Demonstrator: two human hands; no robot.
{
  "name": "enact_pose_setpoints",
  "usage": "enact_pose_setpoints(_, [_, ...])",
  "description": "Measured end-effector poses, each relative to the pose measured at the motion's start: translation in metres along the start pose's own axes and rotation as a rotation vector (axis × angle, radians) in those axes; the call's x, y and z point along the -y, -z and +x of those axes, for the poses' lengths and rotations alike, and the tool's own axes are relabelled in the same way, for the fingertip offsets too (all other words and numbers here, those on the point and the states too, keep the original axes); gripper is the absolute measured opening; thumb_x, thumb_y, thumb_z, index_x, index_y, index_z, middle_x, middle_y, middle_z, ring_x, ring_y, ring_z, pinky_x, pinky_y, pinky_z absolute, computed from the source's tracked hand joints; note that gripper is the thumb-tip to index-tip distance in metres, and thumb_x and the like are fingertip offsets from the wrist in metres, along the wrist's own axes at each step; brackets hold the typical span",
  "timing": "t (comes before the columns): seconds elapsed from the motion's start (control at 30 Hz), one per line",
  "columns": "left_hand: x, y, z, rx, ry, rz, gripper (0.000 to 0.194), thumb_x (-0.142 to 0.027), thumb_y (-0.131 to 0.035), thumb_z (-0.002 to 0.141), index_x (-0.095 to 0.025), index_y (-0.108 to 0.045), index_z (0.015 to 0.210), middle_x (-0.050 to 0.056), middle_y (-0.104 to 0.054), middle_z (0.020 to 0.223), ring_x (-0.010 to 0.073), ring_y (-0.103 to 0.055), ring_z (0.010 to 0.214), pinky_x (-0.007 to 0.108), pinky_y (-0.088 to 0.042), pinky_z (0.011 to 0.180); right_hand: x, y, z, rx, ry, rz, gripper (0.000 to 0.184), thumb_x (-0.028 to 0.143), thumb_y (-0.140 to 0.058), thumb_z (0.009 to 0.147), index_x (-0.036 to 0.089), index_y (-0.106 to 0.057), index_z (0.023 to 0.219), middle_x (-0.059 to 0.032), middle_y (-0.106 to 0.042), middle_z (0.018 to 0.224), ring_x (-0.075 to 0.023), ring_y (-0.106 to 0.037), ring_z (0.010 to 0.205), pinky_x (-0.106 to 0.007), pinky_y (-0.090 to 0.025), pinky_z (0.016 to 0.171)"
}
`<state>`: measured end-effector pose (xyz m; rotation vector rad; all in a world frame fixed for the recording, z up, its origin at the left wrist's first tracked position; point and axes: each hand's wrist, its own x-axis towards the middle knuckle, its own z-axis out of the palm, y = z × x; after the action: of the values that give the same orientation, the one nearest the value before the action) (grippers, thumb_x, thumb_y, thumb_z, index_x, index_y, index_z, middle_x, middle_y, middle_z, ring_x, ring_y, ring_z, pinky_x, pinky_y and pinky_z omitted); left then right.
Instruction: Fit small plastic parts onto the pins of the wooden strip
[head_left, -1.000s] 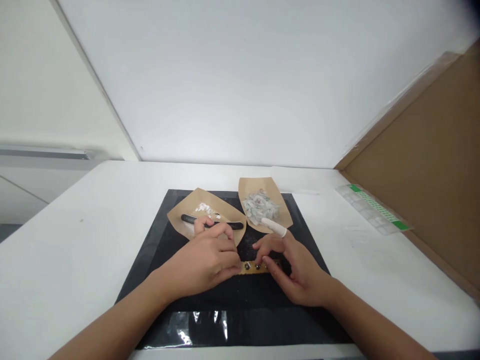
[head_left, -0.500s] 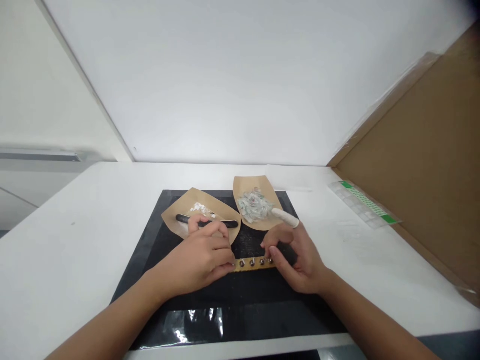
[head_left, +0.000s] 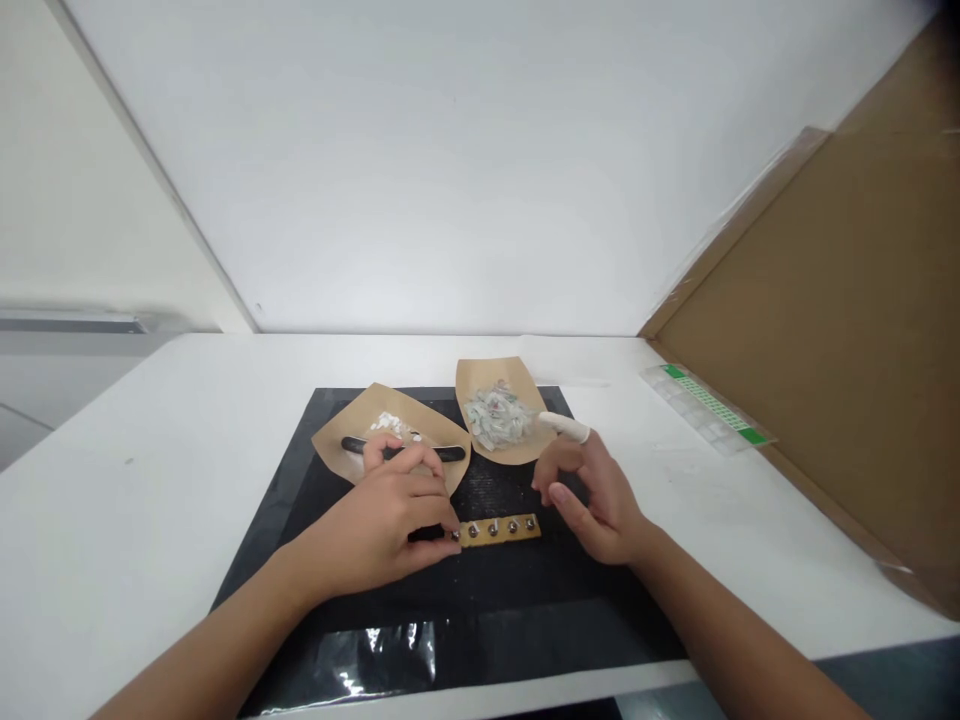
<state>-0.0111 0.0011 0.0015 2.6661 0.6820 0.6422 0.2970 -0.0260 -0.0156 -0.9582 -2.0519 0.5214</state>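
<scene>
Your left hand (head_left: 390,522) has the left end of the yellow strip (head_left: 499,530) in a narrow thumb-and-finger pinch, shiny round pieces along it, flat on the black mat (head_left: 517,595). Your right hand (head_left: 596,500) hovers off its right end, curled loosely around a small gap, white finger cover (head_left: 565,427) on. Far side: two paper trays, white bits (head_left: 386,422) left, clear pieces (head_left: 499,415) right. Right of the mat, a green-and-white label (head_left: 709,402), print too small to read!

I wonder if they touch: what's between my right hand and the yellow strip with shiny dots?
Just bare black mat shows between your right hand and the yellow strip, in the head view.
</scene>
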Motion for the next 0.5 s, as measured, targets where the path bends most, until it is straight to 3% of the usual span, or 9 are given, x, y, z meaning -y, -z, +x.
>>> enact_pose_setpoints(0.17, [-0.002,0.004,0.001,-0.014,0.011,-0.004,0.013,-0.037,-0.072,0.097,-0.026,-0.076,0.090,0.000,-0.075,0.083,0.0255,-0.059,0.111,0.050,-0.024,0.110,-0.007,0.021,0.001,-0.231,0.009,0.011,0.017,0.039,-0.055,0.100,0.025,-0.046,0.105,-0.0030,-0.061,0.086,-0.0238,-0.061,0.080,-0.045,-0.050,0.079])
enact_pose_setpoints(0.3, [-0.001,0.003,-0.001,-0.099,-0.013,0.011,0.016,-0.029,-0.065,0.102,-0.024,-0.074,0.089,0.000,-0.075,0.084,0.0256,-0.059,0.111,0.049,-0.025,0.107,-0.012,0.034,0.002,-0.454,-0.081,0.039,0.020,0.040,-0.053,0.102,0.025,-0.046,0.113,0.0012,-0.057,0.078,-0.0200,-0.056,0.071,-0.039,-0.046,0.070])
enact_pose_setpoints(0.4, [0.002,0.002,-0.002,-0.181,-0.020,0.055,0.019,-0.027,-0.059,0.105,-0.022,-0.073,0.093,0.002,-0.074,0.085,0.0251,-0.060,0.108,0.047,-0.028,0.103,-0.012,0.037,0.003,-0.596,-0.152,0.063,0.033,0.045,-0.052,0.101,0.023,-0.049,0.126,0.0073,-0.039,0.063,-0.0157,-0.038,0.053,-0.031,-0.031,0.053])
enact_pose_setpoints(0.5, [0.006,0.001,-0.002,-0.226,-0.019,0.105,0.022,-0.023,-0.053,0.107,-0.021,-0.072,0.097,0.003,-0.074,0.086,0.0248,-0.061,0.105,0.045,-0.030,0.101,-0.012,0.032,0.004,-0.763,-0.131,0.029,0.042,0.052,-0.048,0.099,0.020,-0.052,0.125,0.0098,-0.027,0.057,-0.0134,-0.023,0.047,-0.030,-0.016,0.051])
